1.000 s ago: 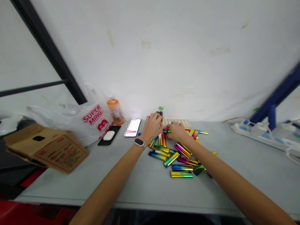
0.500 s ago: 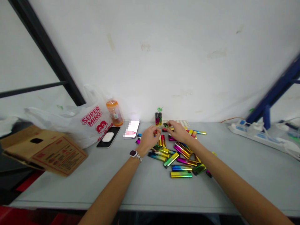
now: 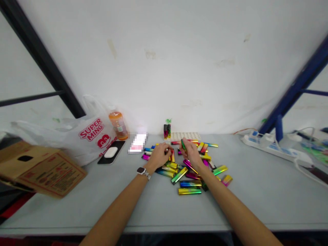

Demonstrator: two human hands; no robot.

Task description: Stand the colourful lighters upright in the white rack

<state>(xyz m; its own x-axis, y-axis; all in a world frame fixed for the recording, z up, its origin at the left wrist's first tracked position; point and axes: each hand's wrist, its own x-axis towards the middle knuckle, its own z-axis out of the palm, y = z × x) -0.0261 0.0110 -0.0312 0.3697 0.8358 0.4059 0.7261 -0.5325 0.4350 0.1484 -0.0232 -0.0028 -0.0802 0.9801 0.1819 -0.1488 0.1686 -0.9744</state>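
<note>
Shiny metallic-coloured lighters (image 3: 190,183) lie scattered in a loose pile on the grey table. My right hand (image 3: 192,154) is closed around a green lighter (image 3: 183,145), held tilted above the far part of the pile. To its left, my left hand (image 3: 159,155) has its fingers curled together low over the lighters; what they grip is hidden, though something dark shows at the fingertips. A red-and-yellow lighter (image 3: 173,156) lies right beside those fingers. Behind the hands, a few lighters (image 3: 167,132) stand upright near the wall, beside a pale gridded tray (image 3: 186,136).
On the left are a cardboard box (image 3: 55,174), a white plastic bag (image 3: 77,140), an orange drink bottle (image 3: 118,125), a phone (image 3: 102,160) with a white case (image 3: 111,152) on it, and a lit phone (image 3: 137,143). A white power strip (image 3: 274,150) lies at right.
My right hand has come back from the upright lighters' side and now shows a green lighter upright in its grip. My left hand has lowered slightly towards the pile. The view has shifted right.
</note>
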